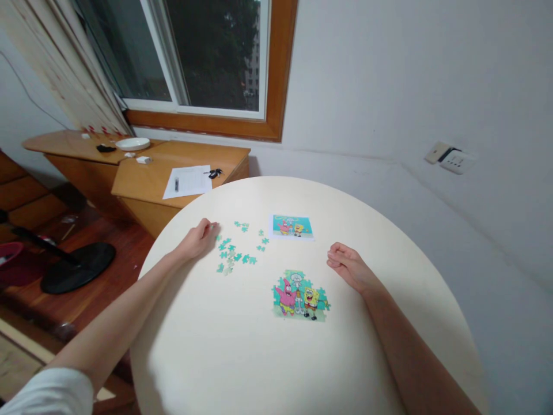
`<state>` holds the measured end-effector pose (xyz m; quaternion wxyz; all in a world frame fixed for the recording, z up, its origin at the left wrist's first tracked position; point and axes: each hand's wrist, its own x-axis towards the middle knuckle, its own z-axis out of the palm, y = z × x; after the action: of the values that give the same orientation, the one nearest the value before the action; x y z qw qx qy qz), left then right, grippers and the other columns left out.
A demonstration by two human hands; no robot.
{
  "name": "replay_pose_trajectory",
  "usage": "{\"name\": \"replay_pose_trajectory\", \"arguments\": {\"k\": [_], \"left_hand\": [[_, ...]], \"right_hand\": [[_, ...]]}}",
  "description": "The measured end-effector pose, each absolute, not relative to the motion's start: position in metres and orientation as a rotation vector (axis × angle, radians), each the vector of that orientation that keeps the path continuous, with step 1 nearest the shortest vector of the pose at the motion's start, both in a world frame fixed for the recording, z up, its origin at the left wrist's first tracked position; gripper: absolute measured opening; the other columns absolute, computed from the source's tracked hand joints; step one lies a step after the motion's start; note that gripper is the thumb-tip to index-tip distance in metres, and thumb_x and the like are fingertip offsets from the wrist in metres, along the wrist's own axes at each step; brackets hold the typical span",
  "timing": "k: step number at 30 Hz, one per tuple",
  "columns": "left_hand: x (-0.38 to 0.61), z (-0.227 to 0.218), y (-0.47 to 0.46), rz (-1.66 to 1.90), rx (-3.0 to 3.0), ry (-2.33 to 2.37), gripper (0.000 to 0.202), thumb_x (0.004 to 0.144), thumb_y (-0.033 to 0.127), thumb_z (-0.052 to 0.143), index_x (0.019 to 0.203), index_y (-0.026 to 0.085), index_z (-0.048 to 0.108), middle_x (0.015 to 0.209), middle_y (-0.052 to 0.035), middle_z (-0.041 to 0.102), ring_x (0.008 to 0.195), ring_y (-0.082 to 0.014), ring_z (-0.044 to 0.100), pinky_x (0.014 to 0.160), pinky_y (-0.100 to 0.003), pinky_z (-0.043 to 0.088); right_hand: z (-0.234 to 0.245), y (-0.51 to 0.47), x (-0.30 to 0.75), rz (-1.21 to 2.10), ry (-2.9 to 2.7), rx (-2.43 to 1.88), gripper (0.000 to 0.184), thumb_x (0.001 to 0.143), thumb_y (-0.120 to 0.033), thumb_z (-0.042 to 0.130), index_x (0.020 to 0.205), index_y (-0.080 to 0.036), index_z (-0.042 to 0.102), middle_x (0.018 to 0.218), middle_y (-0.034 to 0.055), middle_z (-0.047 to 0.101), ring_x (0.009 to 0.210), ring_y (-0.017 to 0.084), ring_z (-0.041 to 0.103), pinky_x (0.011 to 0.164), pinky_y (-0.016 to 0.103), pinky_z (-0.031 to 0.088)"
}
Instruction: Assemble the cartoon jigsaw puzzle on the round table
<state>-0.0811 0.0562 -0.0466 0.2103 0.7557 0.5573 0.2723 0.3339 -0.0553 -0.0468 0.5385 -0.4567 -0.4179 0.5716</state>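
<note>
A partly joined jigsaw puzzle [298, 297] lies flat near the middle of the white round table [242, 357], showing cartoon figures on a teal ground. Left of it, loose puzzle pieces [228, 251] are scattered, mostly teal. My left hand [197, 239] rests at the left edge of these pieces, its fingers pinched together; what they hold, if anything, is too small to make out. Beyond the joined part lies a reference picture card [292, 226] with the same figures. To the right, my right hand [349, 267] is above the table with fingers curled closed, and nothing shows in them.
Behind the table on the left, a wooden cabinet [181, 151] bears a paper sheet [188, 182], keys [214, 173] and a white dish [133, 144]. A black stand base [78, 268] is on the floor. A wall socket [453, 159] is at right.
</note>
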Motion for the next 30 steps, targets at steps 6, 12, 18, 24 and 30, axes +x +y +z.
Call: {"name": "replay_pose_trajectory", "arguments": {"k": [6, 12, 18, 24, 30], "left_hand": [[-0.14, -0.039, 0.063, 0.864, 1.83, 2.036, 0.007, 0.082, 0.027, 0.047, 0.082, 0.022, 0.042, 0.099, -0.0096, 0.067, 0.098, -0.0271, 0.06, 0.086, -0.038, 0.044], [-0.159, -0.005, 0.063, 1.141, 1.643, 2.195, 0.012, 0.083, 0.024, 0.051, 0.075, 0.019, 0.044, 0.077, 0.0007, 0.061, 0.095, -0.0223, 0.058, 0.089, -0.036, 0.045], [-0.086, 0.01, 0.058, 1.397, 1.478, 1.636, 0.013, 0.079, 0.025, 0.056, 0.073, 0.017, 0.048, 0.058, 0.0005, 0.06, 0.058, -0.0139, 0.06, 0.064, -0.03, 0.053], [0.019, 0.003, 0.009, 1.045, 1.455, 0.962, 0.033, 0.07, 0.042, 0.071, 0.079, 0.017, 0.052, 0.064, -0.0021, 0.068, 0.059, -0.0153, 0.065, 0.069, -0.035, 0.055], [0.099, -0.023, -0.026, 0.815, 1.329, 0.688, 0.03, 0.072, 0.038, 0.073, 0.081, 0.019, 0.051, 0.066, -0.0019, 0.07, 0.065, -0.0172, 0.07, 0.068, -0.032, 0.054]], "right_hand": [[-0.047, -0.054, 0.334, 1.362, -0.994, -1.102, 0.035, 0.054, -0.038, 0.084, 0.064, -0.021, 0.056, 0.053, -0.0073, 0.04, 0.048, 0.006, 0.029, 0.05, 0.026, 0.024], [-0.048, -0.054, 0.334, 1.382, -0.979, -1.079, 0.034, 0.055, -0.037, 0.085, 0.065, -0.02, 0.057, 0.053, -0.0079, 0.039, 0.048, 0.005, 0.03, 0.049, 0.026, 0.023], [-0.048, -0.054, 0.334, 1.354, -0.988, -1.081, 0.035, 0.056, -0.037, 0.084, 0.065, -0.02, 0.055, 0.053, -0.0081, 0.039, 0.048, 0.005, 0.031, 0.049, 0.025, 0.025], [-0.047, -0.055, 0.332, 1.341, -0.969, -1.099, 0.036, 0.053, -0.038, 0.084, 0.064, -0.02, 0.055, 0.053, -0.0081, 0.041, 0.047, 0.005, 0.03, 0.05, 0.025, 0.024], [-0.041, -0.057, 0.328, 1.319, -1.004, -1.113, 0.035, 0.052, -0.04, 0.083, 0.066, -0.021, 0.058, 0.055, -0.0068, 0.045, 0.051, 0.007, 0.036, 0.054, 0.026, 0.03]]}}
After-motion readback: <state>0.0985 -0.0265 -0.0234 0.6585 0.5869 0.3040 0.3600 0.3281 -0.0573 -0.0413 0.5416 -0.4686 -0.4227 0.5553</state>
